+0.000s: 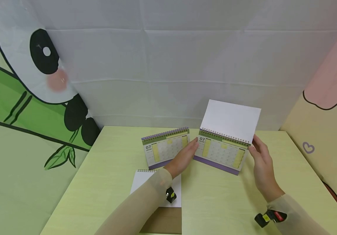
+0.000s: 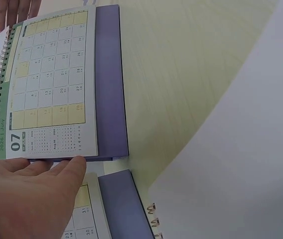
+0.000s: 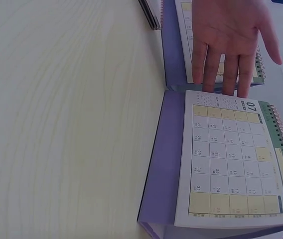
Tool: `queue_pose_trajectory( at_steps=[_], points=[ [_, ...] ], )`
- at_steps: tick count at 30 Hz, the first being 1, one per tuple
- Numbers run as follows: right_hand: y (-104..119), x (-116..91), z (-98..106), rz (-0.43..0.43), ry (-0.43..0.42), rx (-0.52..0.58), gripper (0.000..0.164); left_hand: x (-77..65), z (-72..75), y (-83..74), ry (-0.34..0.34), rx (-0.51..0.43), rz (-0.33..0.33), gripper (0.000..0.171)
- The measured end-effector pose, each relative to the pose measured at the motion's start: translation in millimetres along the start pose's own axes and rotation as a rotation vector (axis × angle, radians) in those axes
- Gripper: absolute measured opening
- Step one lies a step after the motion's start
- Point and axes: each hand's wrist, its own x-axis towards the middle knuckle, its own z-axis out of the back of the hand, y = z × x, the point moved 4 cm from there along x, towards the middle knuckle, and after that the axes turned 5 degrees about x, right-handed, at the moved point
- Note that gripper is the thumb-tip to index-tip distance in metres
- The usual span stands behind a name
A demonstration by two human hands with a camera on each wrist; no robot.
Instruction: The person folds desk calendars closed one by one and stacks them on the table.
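A desk calendar [image 1: 221, 151] with a purple base shows a July page, its blank white sheet [image 1: 231, 119] raised above the spiral binding. My left hand [image 1: 183, 156] has straight fingers right at the calendar's left edge, as the right wrist view also shows. At the opposite edge is my right hand [image 1: 263, 166], fingers extended along the side and thumb near the front corner. A second July calendar [image 1: 168, 147] stands to the left, partly covered by my left hand. Nearer me lies a spiral-bound white pad [image 1: 144, 179] on a brown board [image 1: 165, 220], partly under my left forearm.
The pale yellow table [image 1: 97, 195] carries all the calendars. Behind it hangs a whitish cloth [image 1: 168, 65], with printed cartoon panels at left and right. Each wrist wears a small black camera, one being the right camera [image 1: 269, 217].
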Motion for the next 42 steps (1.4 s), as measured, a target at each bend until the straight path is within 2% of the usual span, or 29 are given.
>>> queue_pose_trajectory(
  at_steps=[5,13,21,24,30,35,38,42],
  points=[
    [-1.4,-3.2,1.3,0.035,-0.028,0.003,0.063,-0.4,-0.4,0.5,0.023,-0.033,-0.017,0.078],
    [-4.9,-7.1,4.9,0.028,-0.082,-0.027,0.056,0.5,0.0,2.0,0.025,-0.059,-0.017,0.077],
    [-4.2,-11.8,3.4,0.128,-0.115,0.058,0.044,-1.3,0.6,2.2,0.022,-0.117,-0.025,0.077],
    [-6.3,-12.6,3.6,0.135,-0.118,0.073,0.043,-2.4,0.8,2.4,0.011,-0.133,-0.023,0.081],
    [-14.6,-10.7,5.4,0.062,-0.124,0.015,0.044,-4.2,2.1,4.7,-0.015,-0.128,0.017,0.092],
    [-19.1,-7.7,5.3,-0.013,-0.136,-0.052,0.038,0.0,6.8,7.8,-0.041,-0.142,-0.015,0.089],
    [-20.4,-5.7,4.9,-0.047,-0.138,-0.06,0.047,2.1,10.6,9.4,-0.053,-0.151,-0.037,0.085],
    [-25.9,-1.0,5.9,-0.104,-0.132,-0.079,0.061,3.6,10.7,8.9,-0.024,-0.121,-0.065,0.084]
  ],
)
